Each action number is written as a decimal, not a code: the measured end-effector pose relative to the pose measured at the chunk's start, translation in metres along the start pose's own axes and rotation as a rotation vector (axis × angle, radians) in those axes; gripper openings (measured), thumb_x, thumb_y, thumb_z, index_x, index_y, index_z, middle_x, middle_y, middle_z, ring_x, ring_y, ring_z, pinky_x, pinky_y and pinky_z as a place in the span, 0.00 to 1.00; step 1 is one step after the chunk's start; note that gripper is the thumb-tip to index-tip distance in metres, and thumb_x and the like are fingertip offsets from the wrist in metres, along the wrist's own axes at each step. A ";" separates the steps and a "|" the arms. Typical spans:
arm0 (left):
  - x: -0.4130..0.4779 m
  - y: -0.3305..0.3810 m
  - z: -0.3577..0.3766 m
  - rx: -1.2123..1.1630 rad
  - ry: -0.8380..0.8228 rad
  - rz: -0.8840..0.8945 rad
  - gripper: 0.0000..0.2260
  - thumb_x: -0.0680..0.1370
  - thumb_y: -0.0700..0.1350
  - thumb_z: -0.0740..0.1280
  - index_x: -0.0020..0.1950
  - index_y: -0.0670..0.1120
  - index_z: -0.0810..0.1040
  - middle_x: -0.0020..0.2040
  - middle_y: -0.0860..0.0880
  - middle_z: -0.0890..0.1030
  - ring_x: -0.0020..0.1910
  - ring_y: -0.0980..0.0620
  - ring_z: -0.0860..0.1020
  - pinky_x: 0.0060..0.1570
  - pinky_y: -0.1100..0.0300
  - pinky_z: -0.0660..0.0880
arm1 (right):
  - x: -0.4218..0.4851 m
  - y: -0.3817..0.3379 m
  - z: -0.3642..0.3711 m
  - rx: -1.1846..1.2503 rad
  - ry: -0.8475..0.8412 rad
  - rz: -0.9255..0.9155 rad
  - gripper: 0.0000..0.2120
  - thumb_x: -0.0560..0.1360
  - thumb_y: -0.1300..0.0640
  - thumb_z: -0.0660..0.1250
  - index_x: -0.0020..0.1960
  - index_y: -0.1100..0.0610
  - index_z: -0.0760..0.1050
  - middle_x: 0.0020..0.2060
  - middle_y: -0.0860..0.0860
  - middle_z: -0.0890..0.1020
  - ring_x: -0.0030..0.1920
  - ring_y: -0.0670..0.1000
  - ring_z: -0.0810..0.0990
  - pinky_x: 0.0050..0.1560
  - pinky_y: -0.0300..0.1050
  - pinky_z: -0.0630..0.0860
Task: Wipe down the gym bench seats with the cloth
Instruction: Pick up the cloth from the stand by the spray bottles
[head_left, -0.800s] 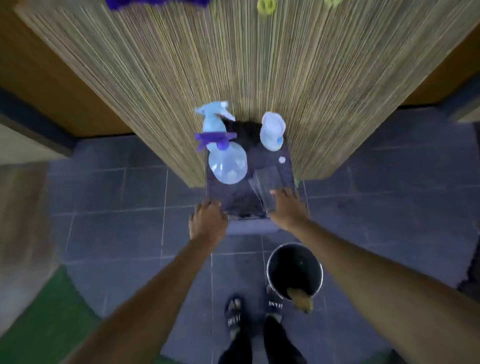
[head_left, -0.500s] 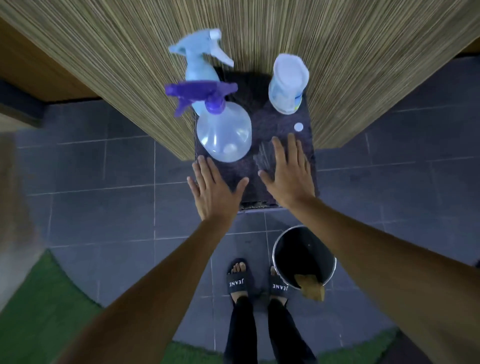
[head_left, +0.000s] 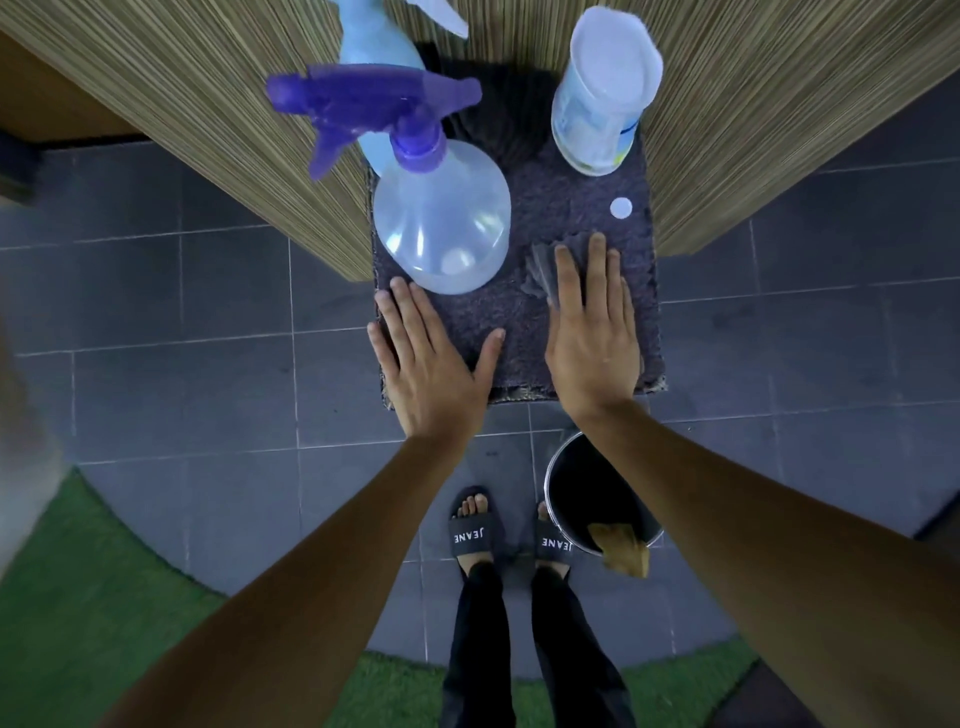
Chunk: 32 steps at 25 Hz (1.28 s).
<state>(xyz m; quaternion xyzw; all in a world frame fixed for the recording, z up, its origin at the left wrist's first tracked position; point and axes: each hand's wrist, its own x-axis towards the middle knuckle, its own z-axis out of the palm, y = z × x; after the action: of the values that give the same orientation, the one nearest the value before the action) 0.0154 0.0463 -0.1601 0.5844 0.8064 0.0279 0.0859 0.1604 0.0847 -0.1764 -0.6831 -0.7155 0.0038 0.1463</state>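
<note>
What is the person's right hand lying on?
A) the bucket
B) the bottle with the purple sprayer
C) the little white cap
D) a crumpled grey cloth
D: the right hand lies flat, fingers straight, on the grey cloth on the carpeted seat. The white cap sits apart beyond the fingertips, and the bucket stands down on the floor.
</note>
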 end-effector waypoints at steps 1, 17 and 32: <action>-0.001 0.000 -0.002 -0.008 -0.011 0.000 0.43 0.78 0.70 0.48 0.80 0.37 0.48 0.80 0.39 0.50 0.80 0.41 0.47 0.78 0.46 0.44 | 0.001 0.000 -0.003 0.059 -0.003 0.018 0.22 0.82 0.63 0.59 0.76 0.57 0.66 0.76 0.61 0.66 0.75 0.62 0.66 0.72 0.55 0.69; -0.071 0.068 -0.220 -0.349 -0.298 0.180 0.20 0.82 0.57 0.58 0.64 0.45 0.76 0.65 0.45 0.75 0.64 0.41 0.73 0.60 0.45 0.72 | -0.031 0.038 -0.285 1.969 -0.330 0.884 0.20 0.81 0.56 0.61 0.71 0.61 0.67 0.61 0.61 0.77 0.55 0.63 0.80 0.55 0.55 0.80; -0.254 0.285 -0.263 -0.134 -0.411 1.176 0.14 0.81 0.52 0.62 0.59 0.45 0.78 0.58 0.41 0.80 0.58 0.39 0.77 0.56 0.48 0.73 | -0.281 0.176 -0.457 1.565 0.431 1.086 0.18 0.77 0.67 0.68 0.65 0.63 0.71 0.55 0.63 0.82 0.48 0.61 0.85 0.52 0.59 0.81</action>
<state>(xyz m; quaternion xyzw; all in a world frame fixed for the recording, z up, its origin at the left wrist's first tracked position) 0.3148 -0.0898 0.1666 0.9173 0.3133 0.0081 0.2458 0.4375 -0.2672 0.1677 -0.6157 -0.0567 0.4196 0.6645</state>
